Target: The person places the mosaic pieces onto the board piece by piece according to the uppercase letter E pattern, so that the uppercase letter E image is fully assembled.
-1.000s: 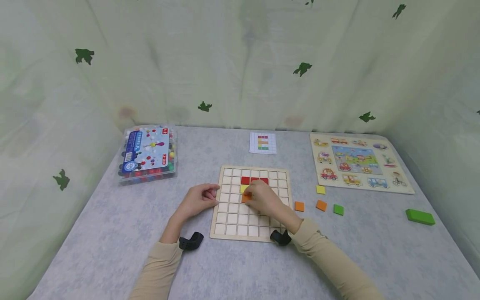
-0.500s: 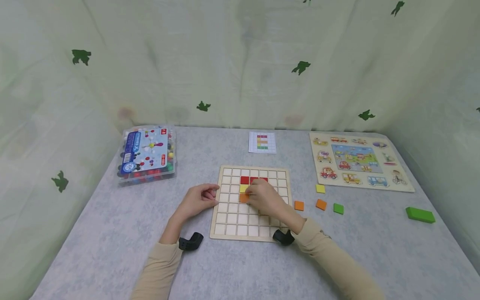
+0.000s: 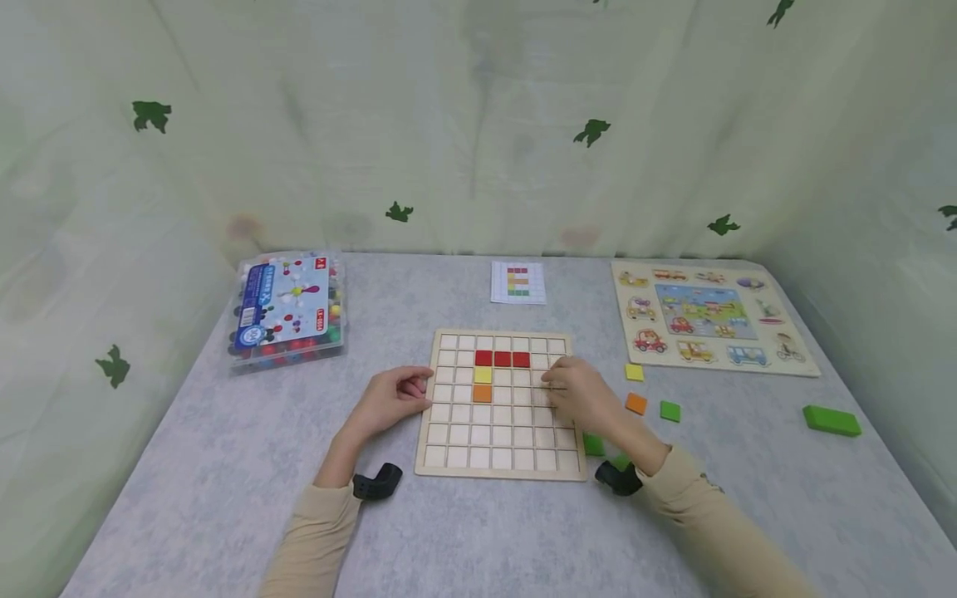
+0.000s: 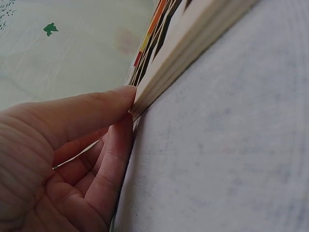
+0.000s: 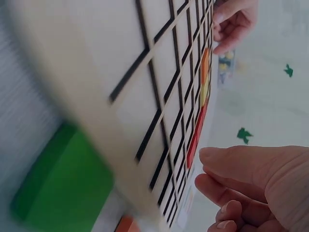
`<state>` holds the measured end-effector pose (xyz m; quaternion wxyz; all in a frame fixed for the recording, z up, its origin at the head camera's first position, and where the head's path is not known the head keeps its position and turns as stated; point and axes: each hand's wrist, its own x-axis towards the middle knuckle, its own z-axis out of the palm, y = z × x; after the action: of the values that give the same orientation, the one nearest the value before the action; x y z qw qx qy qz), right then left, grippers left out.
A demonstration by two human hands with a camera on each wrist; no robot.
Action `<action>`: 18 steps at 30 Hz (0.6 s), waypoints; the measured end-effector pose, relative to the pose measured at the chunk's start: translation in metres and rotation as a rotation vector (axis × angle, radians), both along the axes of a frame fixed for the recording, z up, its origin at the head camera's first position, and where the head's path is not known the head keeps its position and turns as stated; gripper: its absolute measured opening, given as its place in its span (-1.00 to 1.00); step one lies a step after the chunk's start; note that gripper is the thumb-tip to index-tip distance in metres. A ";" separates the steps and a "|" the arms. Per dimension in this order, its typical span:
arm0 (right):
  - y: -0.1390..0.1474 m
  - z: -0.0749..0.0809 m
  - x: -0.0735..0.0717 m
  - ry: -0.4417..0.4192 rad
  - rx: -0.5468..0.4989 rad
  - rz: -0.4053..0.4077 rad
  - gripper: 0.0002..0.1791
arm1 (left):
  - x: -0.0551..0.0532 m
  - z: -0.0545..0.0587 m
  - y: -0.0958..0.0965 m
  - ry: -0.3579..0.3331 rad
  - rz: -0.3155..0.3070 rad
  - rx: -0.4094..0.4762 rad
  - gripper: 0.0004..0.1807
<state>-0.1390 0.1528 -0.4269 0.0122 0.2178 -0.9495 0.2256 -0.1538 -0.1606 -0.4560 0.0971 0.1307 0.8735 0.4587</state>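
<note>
A wooden grid board [image 3: 459,436] lies in front of me. Three red tiles [image 3: 503,359] form a row on it, with a yellow tile [image 3: 483,375] and an orange tile [image 3: 482,394] below the leftmost. My left hand [image 3: 392,394] holds the board's left edge; in the left wrist view the thumb [image 4: 108,101] meets the corner of the wooden rim. My right hand [image 3: 586,394] is over the board's right edge, fingers loosely bent. Nothing shows between its thumb [image 5: 231,157] and forefinger in the right wrist view.
Right of the board lie loose tiles: yellow [image 3: 634,372], orange [image 3: 635,404] and several green [image 3: 669,411]. A pattern card [image 3: 518,282] is behind the board. A bead box [image 3: 284,307] stands back left, a picture puzzle [image 3: 714,320] back right, a green block [image 3: 831,420] far right.
My right hand has left the orange tile in the grid and moved right to the board's edge. Green tiles beside the board now show; a loose orange one is covered. My left hand stays put.
</note>
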 end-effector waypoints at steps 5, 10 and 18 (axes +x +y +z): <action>0.021 -0.002 0.004 0.033 0.026 -0.026 -0.82 | 0.000 0.001 0.000 0.009 0.005 -0.008 -0.52; 0.038 -0.003 0.010 0.022 0.046 -0.069 -0.81 | 0.000 -0.002 -0.001 0.012 0.009 -0.006 -0.52; 0.052 -0.001 0.017 0.021 0.038 -0.104 -0.82 | 0.000 -0.004 -0.002 0.006 0.005 0.003 -0.52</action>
<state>-0.1218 0.2048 -0.4279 0.0298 0.1710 -0.9634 0.2041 -0.1537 -0.1625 -0.4599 0.0931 0.1300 0.8735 0.4597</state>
